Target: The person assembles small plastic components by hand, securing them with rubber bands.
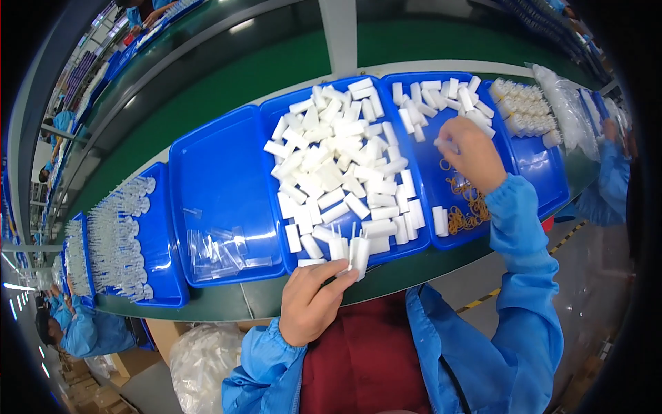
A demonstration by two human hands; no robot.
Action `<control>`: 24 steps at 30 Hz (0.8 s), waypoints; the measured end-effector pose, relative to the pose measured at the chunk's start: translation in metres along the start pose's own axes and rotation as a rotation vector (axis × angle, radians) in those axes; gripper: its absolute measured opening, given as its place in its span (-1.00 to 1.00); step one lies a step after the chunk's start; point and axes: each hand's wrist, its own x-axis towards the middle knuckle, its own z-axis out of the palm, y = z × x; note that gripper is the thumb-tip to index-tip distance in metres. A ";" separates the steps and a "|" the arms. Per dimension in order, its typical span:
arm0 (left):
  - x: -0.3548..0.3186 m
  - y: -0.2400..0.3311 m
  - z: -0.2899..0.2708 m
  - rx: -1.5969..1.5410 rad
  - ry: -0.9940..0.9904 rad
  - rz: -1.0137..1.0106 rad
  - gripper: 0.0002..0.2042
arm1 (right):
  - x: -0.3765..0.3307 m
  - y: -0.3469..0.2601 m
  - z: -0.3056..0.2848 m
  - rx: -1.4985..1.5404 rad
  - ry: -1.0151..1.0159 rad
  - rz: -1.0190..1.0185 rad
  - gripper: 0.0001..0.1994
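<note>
My left hand (314,300) pinches a white plastic housing (360,257) at the near edge of the tray of white pieces; thin clear prongs stick up from it. More white blocks (324,159) are heaped in the blue tray (277,238) just beyond that hand. My right hand (472,153) is closed over the tray to the right (507,157), with a white piece (447,145) showing at its fingertips. Below it lie brown rubber bands (469,207) in a loose tangle. Several white blocks (448,96) fill that tray's far end.
To the left, a blue tray (214,152) holds clear flat strips (224,252). Beyond it stand rows of clear, spiky parts (117,241). Ribbed white parts (524,107) and a clear plastic bag (562,110) lie at the right. Other people in blue sleeves are at both sides.
</note>
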 end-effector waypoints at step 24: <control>-0.002 0.004 -0.012 0.181 -0.090 0.177 -0.59 | -0.054 -0.145 0.044 1.806 0.008 0.155 -0.82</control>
